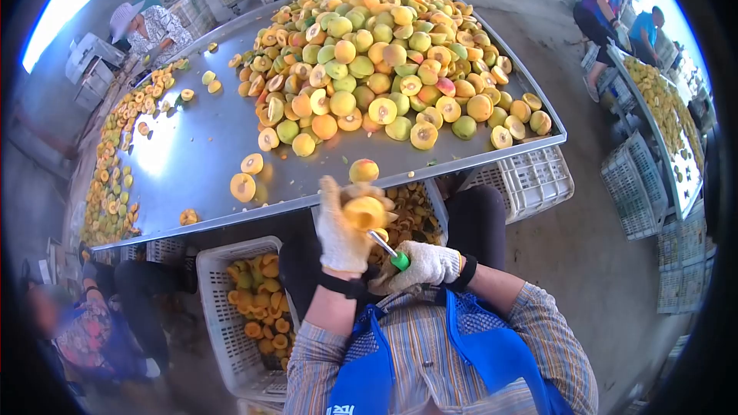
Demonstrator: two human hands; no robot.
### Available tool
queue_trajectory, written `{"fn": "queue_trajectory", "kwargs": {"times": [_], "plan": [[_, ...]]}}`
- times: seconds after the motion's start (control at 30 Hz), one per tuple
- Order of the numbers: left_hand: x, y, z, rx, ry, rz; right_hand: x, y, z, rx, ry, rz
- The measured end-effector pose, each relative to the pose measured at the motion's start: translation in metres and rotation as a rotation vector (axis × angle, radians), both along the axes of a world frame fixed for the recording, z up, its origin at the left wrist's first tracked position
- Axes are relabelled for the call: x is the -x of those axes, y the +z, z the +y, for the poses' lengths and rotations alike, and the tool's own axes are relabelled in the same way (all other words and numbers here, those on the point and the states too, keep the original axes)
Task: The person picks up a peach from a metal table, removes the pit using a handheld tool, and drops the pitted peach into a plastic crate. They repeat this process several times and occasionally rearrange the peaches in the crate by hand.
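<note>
In a white knitted glove, my left hand [343, 234] is closed around a yellow peach half [364, 213], its hollowed cut side showing. My right hand [427, 264], gloved too, grips a green-handled pitting tool [399, 260]. The tool's metal shaft points up and left to the peach half; its tip is hidden or blurred against the fruit. Just beyond my left hand a peach [364, 170] sits at the edge of the metal table [200, 184]. Below my hands, a crate of cut peach pieces [413, 211] stands partly under the table.
A large heap of peaches [369, 69], many halved, covers the table's far right; more line its left side. A white crate [219, 323] of peach halves stands at my left, and another crate [530, 184] at the right. Several people work around, including one person [150, 31] at far left.
</note>
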State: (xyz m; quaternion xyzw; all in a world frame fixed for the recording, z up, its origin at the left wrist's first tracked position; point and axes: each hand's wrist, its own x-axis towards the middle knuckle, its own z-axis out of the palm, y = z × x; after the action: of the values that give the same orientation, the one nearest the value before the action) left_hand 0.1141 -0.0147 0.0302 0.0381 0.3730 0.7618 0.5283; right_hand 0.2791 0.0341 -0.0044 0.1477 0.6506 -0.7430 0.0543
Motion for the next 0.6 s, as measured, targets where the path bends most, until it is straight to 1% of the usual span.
{"fn": "queue_trajectory", "kwargs": {"times": [0.03,0.07,0.1,0.13,0.17,0.2,0.23,0.27,0.3,0.37,0.43,0.5,0.53,0.6], "plan": [[0.023,-0.014,-0.004,0.065,0.122,0.024,0.000,0.004,0.003,-0.028,-0.021,-0.043],[0.036,-0.004,-0.017,0.226,0.288,0.213,-0.002,0.003,0.011,-0.221,-0.084,-0.060],[0.067,-0.021,-0.039,0.262,0.299,0.462,0.002,0.021,0.020,-0.409,-0.042,-0.471],[0.083,-0.017,-0.064,0.314,0.247,0.741,-0.002,0.015,0.027,-0.613,-0.055,-0.433],[0.103,-0.012,-0.088,0.670,0.078,0.937,-0.007,0.006,0.034,-0.815,-0.074,-0.390],[0.108,0.019,-0.097,1.173,-0.282,1.535,-0.010,0.004,0.036,-0.813,-0.075,-0.378],[0.114,0.004,-0.107,1.281,-0.228,1.930,-0.011,0.001,0.038,-0.863,-0.070,-0.390],[0.121,-0.011,-0.107,1.225,-0.067,2.054,-0.010,-0.002,0.038,-0.911,-0.067,-0.402],[0.117,-0.013,-0.099,1.156,0.093,2.172,-0.007,-0.005,0.037,-0.909,-0.068,-0.394],[0.103,-0.011,-0.046,0.767,0.228,2.213,-0.005,-0.012,0.033,-0.933,-0.085,-0.284],[0.075,-0.013,0.016,0.721,0.095,2.229,-0.006,-0.015,0.033,-0.953,-0.034,-0.227],[0.055,-0.010,0.068,0.910,-0.317,2.147,-0.004,-0.015,0.030,-1.065,-0.034,-0.338],[0.053,-0.016,0.088,0.899,-0.324,2.151,-0.001,-0.016,0.029,-1.063,-0.043,-0.345],[0.052,-0.029,0.117,1.091,-0.605,1.902,0.002,-0.017,0.027,-1.044,-0.156,-0.284]]}}
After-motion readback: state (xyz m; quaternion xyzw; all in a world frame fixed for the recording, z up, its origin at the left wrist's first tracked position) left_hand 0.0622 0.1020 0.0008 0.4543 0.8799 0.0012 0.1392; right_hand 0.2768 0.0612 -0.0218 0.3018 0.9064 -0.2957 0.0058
